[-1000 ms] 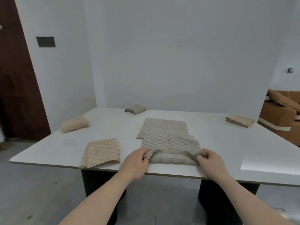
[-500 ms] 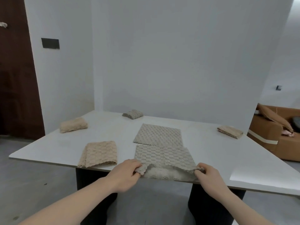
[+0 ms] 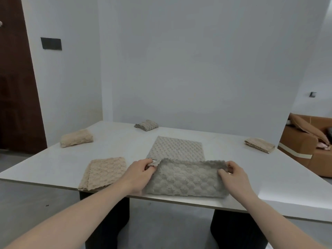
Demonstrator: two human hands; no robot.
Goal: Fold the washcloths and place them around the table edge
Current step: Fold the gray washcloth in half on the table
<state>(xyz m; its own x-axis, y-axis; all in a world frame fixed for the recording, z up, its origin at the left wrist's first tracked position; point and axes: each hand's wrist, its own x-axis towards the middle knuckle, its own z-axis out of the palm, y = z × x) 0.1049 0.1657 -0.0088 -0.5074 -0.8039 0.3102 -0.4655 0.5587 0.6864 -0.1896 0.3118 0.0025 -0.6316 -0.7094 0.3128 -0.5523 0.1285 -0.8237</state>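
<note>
A grey washcloth (image 3: pixel 185 178) lies at the near edge of the white table (image 3: pixel 53 159), its near part turned over so the fluffy underside faces up. My left hand (image 3: pixel 140 175) pinches its left corner and my right hand (image 3: pixel 231 175) pinches its right corner. Just behind it a second grey washcloth (image 3: pixel 177 150) lies flat. A beige half-folded washcloth (image 3: pixel 104 172) sits to the left. Folded washcloths rest at the left edge (image 3: pixel 76 138), the far edge (image 3: pixel 146 125) and the right edge (image 3: pixel 259 145).
A white wall stands right behind the table. A dark door (image 3: pixel 16 87) is at the left. Brown cardboard boxes (image 3: pixel 309 146) stand on the floor at the right. Dark table legs (image 3: pixel 233 229) are below the near edge.
Both hands have lifted the near corners of the grey washcloth and carried them away from me, turning the near half over. The camera view has also shifted.
</note>
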